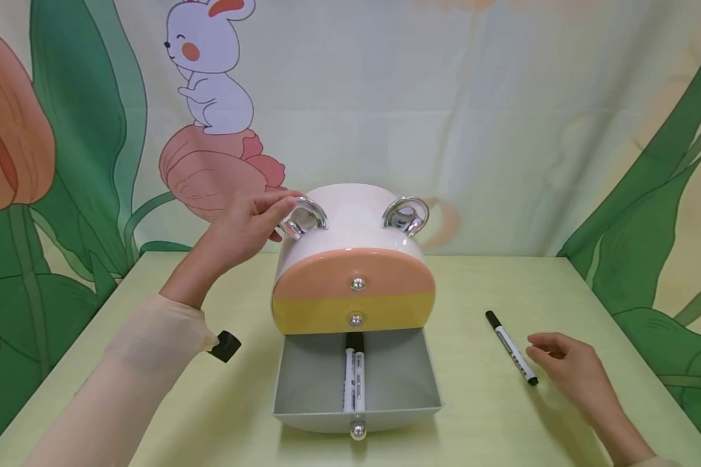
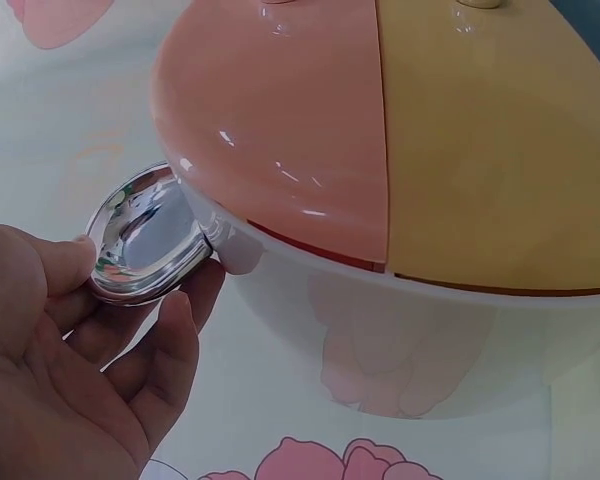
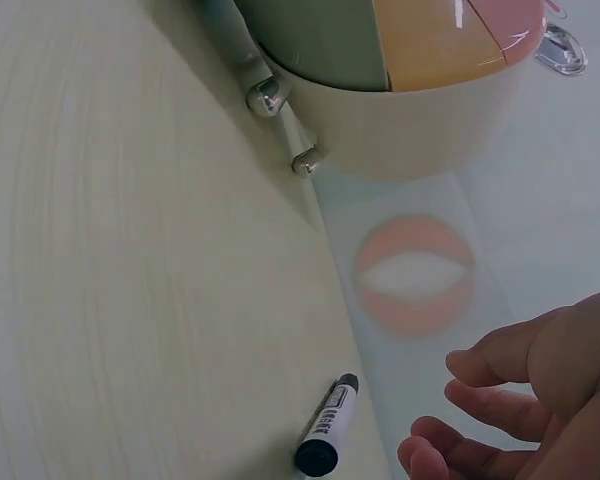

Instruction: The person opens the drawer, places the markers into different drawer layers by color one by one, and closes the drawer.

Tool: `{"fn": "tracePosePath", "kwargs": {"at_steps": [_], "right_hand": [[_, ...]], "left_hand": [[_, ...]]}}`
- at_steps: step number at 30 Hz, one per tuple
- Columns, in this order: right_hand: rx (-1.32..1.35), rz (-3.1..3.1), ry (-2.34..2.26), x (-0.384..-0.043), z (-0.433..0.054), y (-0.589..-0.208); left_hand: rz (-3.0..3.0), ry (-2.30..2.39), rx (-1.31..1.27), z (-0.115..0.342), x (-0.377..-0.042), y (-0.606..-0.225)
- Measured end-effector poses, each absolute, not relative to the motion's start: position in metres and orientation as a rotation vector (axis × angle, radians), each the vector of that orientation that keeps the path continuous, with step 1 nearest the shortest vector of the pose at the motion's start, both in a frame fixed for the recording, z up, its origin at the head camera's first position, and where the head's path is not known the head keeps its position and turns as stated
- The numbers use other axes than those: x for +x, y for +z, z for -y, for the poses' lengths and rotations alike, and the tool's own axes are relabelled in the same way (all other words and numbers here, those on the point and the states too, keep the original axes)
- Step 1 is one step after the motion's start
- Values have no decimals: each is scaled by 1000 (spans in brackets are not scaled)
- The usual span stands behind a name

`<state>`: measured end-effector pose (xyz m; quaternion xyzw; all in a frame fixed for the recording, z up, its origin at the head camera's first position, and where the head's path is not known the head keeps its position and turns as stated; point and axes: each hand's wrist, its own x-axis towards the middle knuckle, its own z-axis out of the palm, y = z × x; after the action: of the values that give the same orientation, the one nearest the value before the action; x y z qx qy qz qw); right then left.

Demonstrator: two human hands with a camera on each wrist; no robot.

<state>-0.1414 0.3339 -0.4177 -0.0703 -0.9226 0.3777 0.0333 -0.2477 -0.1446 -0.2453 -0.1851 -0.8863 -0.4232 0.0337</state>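
Note:
My left hand (image 1: 233, 227) pinches the left silver ear (image 2: 152, 240) of a rounded white drawer box (image 1: 350, 220), thumb on one side and fingers behind. The box has an orange drawer front (image 1: 315, 277) above a yellow one (image 1: 312, 316), each with a silver knob. Below them, a grey-green drawer (image 1: 309, 383) is pulled out, and two black-capped white markers (image 1: 359, 383) lie side by side in it. Just right of another such marker (image 1: 513, 350) on the table, my right hand (image 1: 578, 373) hovers with loosely bent fingers, apart from it and holding nothing.
The pale green table (image 1: 467, 415) ends at the back against a printed cloth (image 1: 502, 130) with a rabbit and large plants. The box's right silver ear (image 1: 405, 217) stands free. A black piece (image 1: 226, 346) sticks out by my left cuff.

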Motion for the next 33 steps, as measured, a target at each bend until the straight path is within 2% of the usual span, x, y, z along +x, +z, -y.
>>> {"fn": "tracePosePath", "kwargs": {"at_steps": [18,33], "right_hand": [[-286,2954,1076,-170,-329,-433],[-304,2965,1064,-179,-326,-443]], "left_hand": [[2709,-1340,-569,146,-248,-250],[2712,-1337,-559,145,-248,-248]]}}
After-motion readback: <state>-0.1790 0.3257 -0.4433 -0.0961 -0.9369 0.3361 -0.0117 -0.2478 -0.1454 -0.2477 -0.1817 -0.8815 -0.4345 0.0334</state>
